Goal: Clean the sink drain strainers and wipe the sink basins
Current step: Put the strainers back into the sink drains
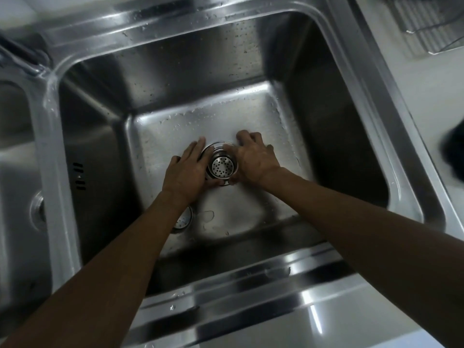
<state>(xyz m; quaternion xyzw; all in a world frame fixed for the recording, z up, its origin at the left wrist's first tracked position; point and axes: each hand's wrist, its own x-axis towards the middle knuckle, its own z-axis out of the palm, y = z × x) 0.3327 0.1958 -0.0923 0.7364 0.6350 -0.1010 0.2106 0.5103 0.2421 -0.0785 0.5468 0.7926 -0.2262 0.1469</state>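
strainer step in hand, i judge — left hand [185, 172] and right hand [254, 156] clasp the strainer [222, 167], fingers [244, 136] curled round it, holed base up, low in the basin [226, 114] — next it needs rubbing clean.

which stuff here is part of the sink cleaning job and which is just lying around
Job: strainer, held between left hand and right hand; second perforated drain piece; sink basin; left basin.
Lying about: wire rack; dark object on the counter, too blurred to name.
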